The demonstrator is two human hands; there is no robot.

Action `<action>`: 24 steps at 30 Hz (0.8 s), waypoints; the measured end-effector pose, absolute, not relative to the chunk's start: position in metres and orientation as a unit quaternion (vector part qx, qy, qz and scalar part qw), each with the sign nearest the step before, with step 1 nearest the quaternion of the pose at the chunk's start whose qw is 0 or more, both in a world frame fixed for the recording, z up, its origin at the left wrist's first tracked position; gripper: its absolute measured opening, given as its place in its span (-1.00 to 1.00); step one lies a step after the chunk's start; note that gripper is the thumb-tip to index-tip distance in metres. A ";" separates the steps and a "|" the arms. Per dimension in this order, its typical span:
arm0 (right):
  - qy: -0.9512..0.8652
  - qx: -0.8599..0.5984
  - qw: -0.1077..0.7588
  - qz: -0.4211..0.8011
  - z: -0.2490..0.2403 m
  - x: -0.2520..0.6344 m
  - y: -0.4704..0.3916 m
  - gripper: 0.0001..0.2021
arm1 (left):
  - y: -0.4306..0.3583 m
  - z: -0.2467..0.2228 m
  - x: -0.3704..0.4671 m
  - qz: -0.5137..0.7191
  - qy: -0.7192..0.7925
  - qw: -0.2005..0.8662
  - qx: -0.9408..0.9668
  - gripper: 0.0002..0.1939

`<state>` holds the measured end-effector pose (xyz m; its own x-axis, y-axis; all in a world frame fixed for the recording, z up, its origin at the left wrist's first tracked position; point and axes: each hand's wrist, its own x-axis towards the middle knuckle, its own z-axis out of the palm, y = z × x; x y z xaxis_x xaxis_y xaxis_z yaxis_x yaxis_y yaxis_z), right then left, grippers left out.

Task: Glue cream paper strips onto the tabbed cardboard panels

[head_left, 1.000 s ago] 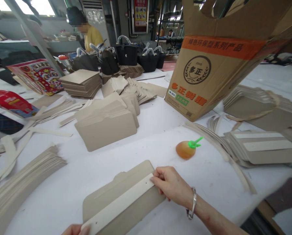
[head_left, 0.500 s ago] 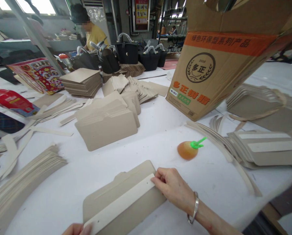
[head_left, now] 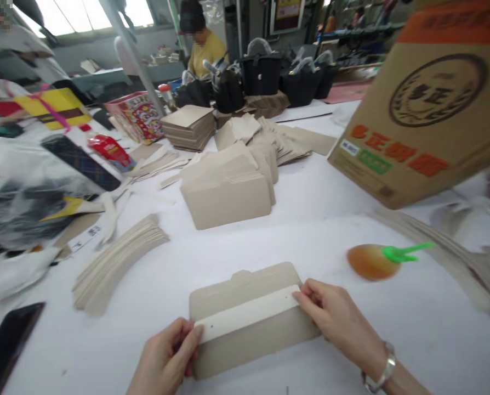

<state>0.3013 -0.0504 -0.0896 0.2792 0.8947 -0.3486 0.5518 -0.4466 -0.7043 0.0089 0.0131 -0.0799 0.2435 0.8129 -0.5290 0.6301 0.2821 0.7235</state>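
A grey-beige board panel (head_left: pixel 257 343) with rounded corners and a small tab on its far edge lies in front of me. Across its middle runs a white strip (head_left: pixel 249 313) with a small hole near each end. My left hand (head_left: pixel 166 354) pinches the strip's left end together with the panel's edge, thumb on top. At the opposite end, my right hand (head_left: pixel 337 315), with a silver bangle at the wrist, has thumb and fingers closed on the strip and panel edge. Beyond it lies a squeeze bottle (head_left: pixel 370 262) of amber liquid with a green nozzle.
Stacked board panels (head_left: pixel 232 200) lie ahead, and curved strips (head_left: pixel 119 263) at left. A tall cardboard box (head_left: pixel 417 126) stands at right. A phone (head_left: pixel 10 345) lies near left. Black handbags (head_left: pixel 261 74) and a person in yellow (head_left: pixel 206 52) are farther back.
My view has swung left, so the box and bottle sit farther right. My left hand now shows more fully at the strip's left end. Both hands keep hold of strip and panel.
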 end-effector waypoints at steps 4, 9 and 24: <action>-0.481 -0.758 0.205 0.390 -0.105 0.306 -0.051 -0.61 | 0.016 -0.077 0.011 0.101 0.601 0.528 0.591 -0.57; -0.472 -0.763 0.189 0.400 -0.110 0.307 -0.052 -0.58 | 0.016 -0.081 0.010 0.116 0.609 0.522 0.586 -0.62; -0.453 -0.772 0.185 0.407 -0.111 0.306 -0.055 -0.56 | 0.015 -0.083 0.012 0.106 0.619 0.462 0.626 -0.65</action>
<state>0.3059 -0.0545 -0.1114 0.2591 0.8494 -0.4598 0.5486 -0.5212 -0.6537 0.0119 0.0147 -0.0829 0.2113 0.8735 -0.4386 0.6773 0.1927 0.7101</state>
